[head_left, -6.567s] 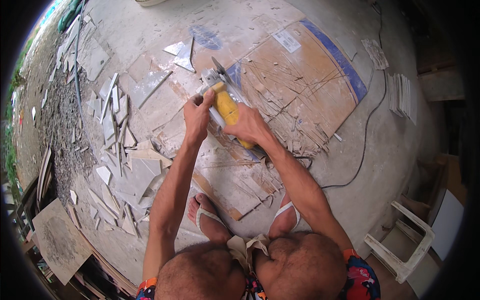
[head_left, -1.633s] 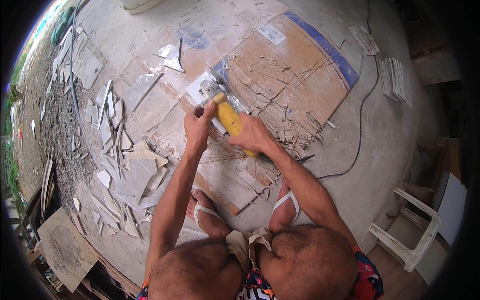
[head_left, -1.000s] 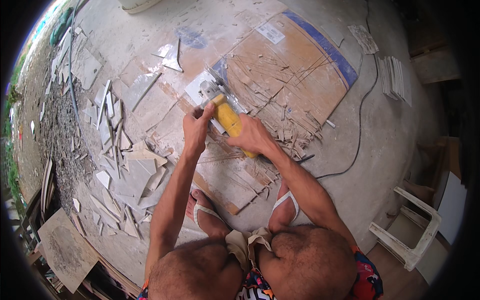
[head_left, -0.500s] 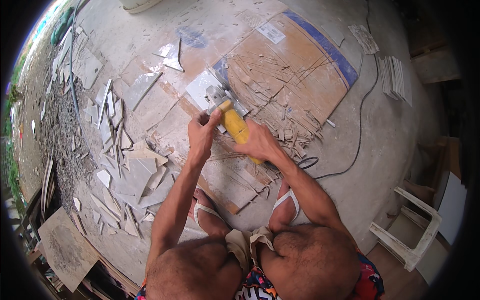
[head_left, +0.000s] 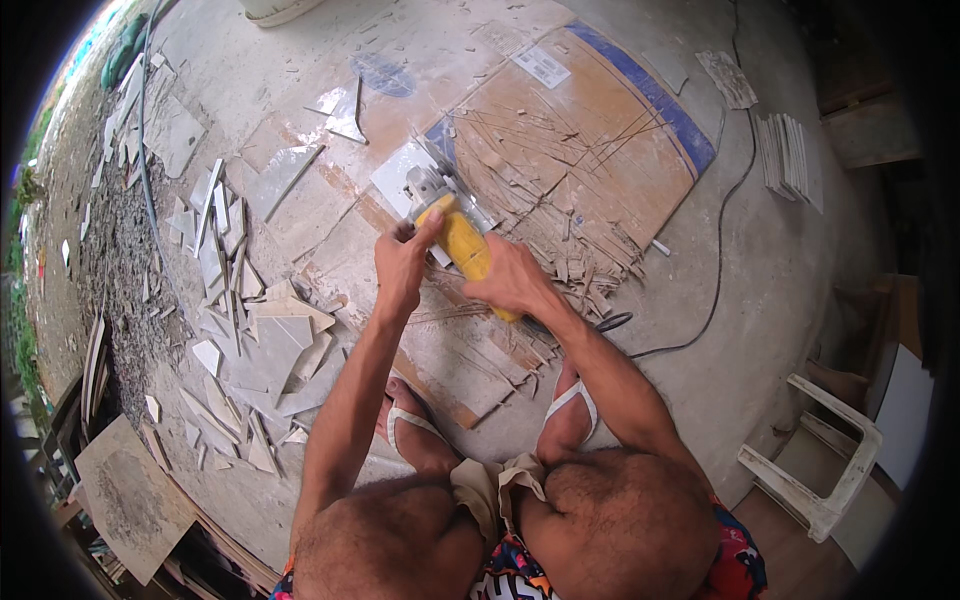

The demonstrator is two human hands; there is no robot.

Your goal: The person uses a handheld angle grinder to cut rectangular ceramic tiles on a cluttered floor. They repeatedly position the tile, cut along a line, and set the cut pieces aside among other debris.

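Observation:
Both my hands grip a yellow angle grinder [head_left: 462, 243] with a grey metal head, held low over the floor. My left hand [head_left: 403, 262] is closed around its front end, thumb on top near the head. Around the rear of the yellow body my right hand [head_left: 512, 278] is wrapped. Under the grinder's head lies a white tile [head_left: 398, 172], partly hidden by the tool. Cut strips and slivers [head_left: 580, 262] are heaped to the right of the grinder. Where the disc meets the tile I cannot make out clearly.
A dusty cardboard sheet [head_left: 590, 110] with a blue band lies beyond the grinder. Broken tile pieces [head_left: 265, 350] spread along the left. A black cord [head_left: 718, 260] curves along the right. Stacked tiles [head_left: 785, 155] and a white plastic stool [head_left: 820, 460] stand farther right.
The grinder and my right hand have shifted slightly left, with the grinder's head a little farther left over the tile. Both hands keep their grip.

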